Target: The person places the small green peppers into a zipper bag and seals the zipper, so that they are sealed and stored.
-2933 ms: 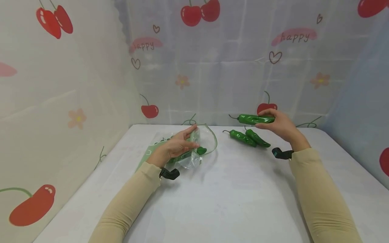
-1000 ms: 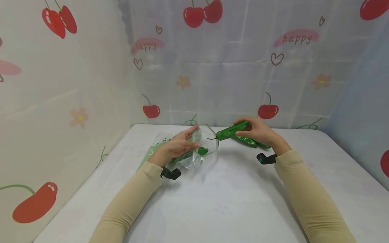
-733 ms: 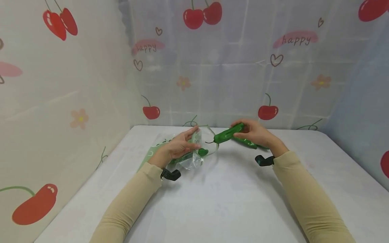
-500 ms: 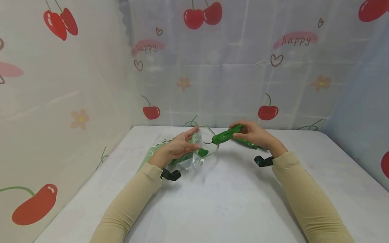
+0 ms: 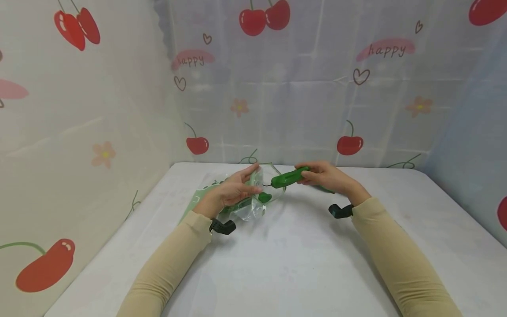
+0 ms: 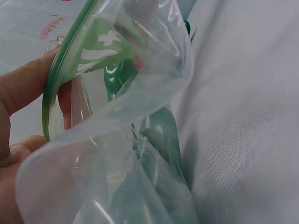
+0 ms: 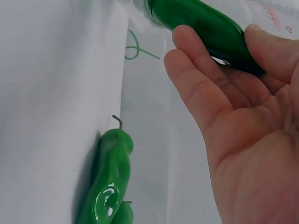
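Observation:
My left hand (image 5: 233, 189) holds a clear zip bag (image 5: 249, 210) with a green rim at its mouth, which gapes to the right. Green peppers (image 6: 161, 130) show through the plastic in the left wrist view. My right hand (image 5: 326, 176) grips a green chili pepper (image 5: 288, 178) by one end, its thin stem pointing left at the bag's mouth. In the right wrist view the thumb lies on one side of this pepper and the fingers on the other. Two more peppers lie on the table behind the right hand; the nearer pepper (image 7: 111, 177) shows best there.
A white cloth covers the table (image 5: 269, 264). Behind it hangs a pale curtain (image 5: 277, 110) printed with cherries, flowers and hearts, and similar sheets stand at both sides. Each wrist wears a black camera band (image 5: 340, 211).
My right hand has carried the pepper leftward and down from above the other peppers to the bag's mouth. The left hand and the bag have stayed in place.

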{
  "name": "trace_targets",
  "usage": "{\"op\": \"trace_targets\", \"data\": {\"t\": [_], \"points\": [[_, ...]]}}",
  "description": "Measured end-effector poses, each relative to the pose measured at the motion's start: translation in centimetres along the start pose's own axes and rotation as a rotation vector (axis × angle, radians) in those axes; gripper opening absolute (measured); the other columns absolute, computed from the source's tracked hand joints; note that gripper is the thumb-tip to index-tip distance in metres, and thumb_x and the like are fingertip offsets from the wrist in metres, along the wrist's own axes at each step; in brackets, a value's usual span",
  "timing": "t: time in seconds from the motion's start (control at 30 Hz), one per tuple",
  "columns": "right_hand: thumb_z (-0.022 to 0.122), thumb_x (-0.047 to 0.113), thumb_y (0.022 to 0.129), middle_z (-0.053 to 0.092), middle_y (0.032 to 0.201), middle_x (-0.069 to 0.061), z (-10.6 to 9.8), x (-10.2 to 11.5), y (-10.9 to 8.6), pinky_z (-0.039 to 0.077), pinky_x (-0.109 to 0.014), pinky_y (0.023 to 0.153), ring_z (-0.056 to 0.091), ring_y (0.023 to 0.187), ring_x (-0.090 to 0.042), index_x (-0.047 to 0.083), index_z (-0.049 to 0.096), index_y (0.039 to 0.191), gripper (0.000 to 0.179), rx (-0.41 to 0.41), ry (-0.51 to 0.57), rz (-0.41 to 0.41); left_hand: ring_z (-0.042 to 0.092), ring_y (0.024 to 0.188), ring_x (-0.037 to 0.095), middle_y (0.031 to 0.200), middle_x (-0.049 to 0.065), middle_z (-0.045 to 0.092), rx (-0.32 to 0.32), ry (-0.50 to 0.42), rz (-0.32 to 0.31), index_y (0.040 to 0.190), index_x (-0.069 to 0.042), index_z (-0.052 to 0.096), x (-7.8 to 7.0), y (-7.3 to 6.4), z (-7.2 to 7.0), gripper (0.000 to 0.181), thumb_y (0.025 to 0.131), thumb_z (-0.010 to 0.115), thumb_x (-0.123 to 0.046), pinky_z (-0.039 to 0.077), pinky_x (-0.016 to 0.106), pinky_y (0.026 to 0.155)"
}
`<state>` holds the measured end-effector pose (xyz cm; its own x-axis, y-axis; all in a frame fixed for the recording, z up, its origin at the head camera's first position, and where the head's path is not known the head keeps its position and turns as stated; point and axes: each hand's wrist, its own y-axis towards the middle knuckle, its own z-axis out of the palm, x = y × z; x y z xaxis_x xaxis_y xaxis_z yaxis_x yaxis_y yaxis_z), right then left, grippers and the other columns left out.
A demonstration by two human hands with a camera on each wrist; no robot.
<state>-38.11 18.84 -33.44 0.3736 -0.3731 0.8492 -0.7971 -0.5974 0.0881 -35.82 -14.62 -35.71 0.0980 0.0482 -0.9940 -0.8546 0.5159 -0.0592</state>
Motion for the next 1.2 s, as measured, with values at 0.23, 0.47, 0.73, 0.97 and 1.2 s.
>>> {"op": "trace_targets", "data": {"t": [0.23,0.47,0.73,0.97,1.2], "points": [[0.056,0.018,0.108,0.067,0.131,-0.027,0.5,-0.3,0.7,0.055,-0.038,0.100,0.073,0.110,-0.024,-0.004,0.049,0.149,0.047,-0.024,0.014,0.009,0.025,0.155,0.026,0.175,-0.009,0.007,0.007,-0.037,0.001,0.167,-0.029,0.014,0.1,0.0,-0.1,0.100,0.093,0.063,0.015,0.057,0.024,0.091],[0.062,0.019,0.105,0.073,0.124,-0.020,1.2,-0.6,1.3,0.056,-0.042,0.101,0.073,0.110,-0.029,-0.001,0.058,0.142,0.042,-0.053,-0.060,0.036,0.027,0.154,0.028,0.175,-0.008,0.008,0.008,-0.041,0.004,0.167,-0.028,0.014,0.0,-0.1,-0.1,0.099,0.093,0.062,0.016,0.057,0.023,0.089],[0.069,0.021,0.101,0.075,0.116,-0.019,1.7,-0.7,1.7,0.058,-0.045,0.098,0.070,0.111,-0.042,0.004,0.064,0.133,0.037,-0.092,-0.083,0.061,0.027,0.155,0.029,0.175,-0.009,0.007,0.008,-0.024,0.003,0.167,-0.029,0.014,-0.2,-0.2,-0.2,0.099,0.093,0.063,0.015,0.056,0.023,0.090],[0.072,0.026,0.099,0.075,0.108,-0.021,2.3,-0.5,1.8,0.057,-0.052,0.098,0.070,0.103,-0.038,0.005,0.067,0.127,0.036,-0.105,-0.139,0.086,0.022,0.157,0.025,0.175,-0.010,0.008,0.009,-0.021,-0.007,0.167,-0.030,0.014,-0.1,-0.2,-0.1,0.099,0.093,0.064,0.014,0.056,0.023,0.091],[0.072,0.031,0.098,0.075,0.108,-0.020,2.5,-0.3,2.2,0.055,-0.055,0.098,0.069,0.103,-0.038,0.010,0.068,0.125,0.035,-0.097,-0.181,0.101,0.025,0.156,0.026,0.174,-0.011,0.009,0.009,0.009,-0.005,0.167,-0.030,0.014,-0.2,-0.1,-0.1,0.098,0.094,0.065,0.011,0.055,0.023,0.091]]}}
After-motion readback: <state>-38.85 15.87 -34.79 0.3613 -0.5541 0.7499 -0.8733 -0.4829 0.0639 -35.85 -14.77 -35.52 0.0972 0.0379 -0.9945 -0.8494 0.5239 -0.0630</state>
